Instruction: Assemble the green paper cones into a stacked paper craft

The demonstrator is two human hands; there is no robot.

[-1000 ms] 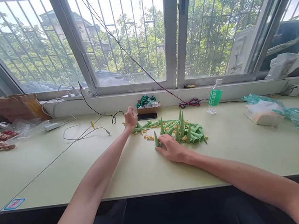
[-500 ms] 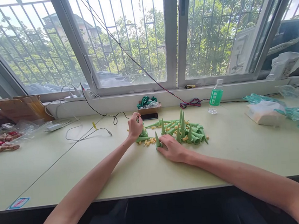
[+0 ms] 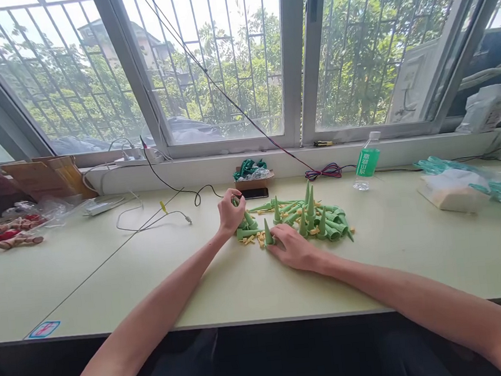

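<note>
My right hand [image 3: 292,246] rests on the table, thumb and fingers closed round the base of an upright green plastic cone spike [image 3: 268,233]. Off to its left, my left hand [image 3: 232,213] is raised with curled fingers above a small group of green pieces. A bit of a green plastic cone spike [image 3: 235,201] shows between its fingertips; the rest is hidden. Small yellow plastic pieces [image 3: 249,239] lie between the two hands. Beyond my right hand is a heap of green cone spikes [image 3: 336,221], several standing point up and others lying down.
A black phone [image 3: 255,193] and a small box with green and silver wrapping [image 3: 252,173] sit behind the heap. Further right stand a water bottle [image 3: 367,162] and a tissue pack [image 3: 455,192]. Cables [image 3: 156,220] cross the table's left side, near red wooden toys [image 3: 9,235].
The view has shifted slightly, so the scene sits a little further right. My left hand has turned a little and green shows more plainly at its fingertips. The right hand keeps its hold.
</note>
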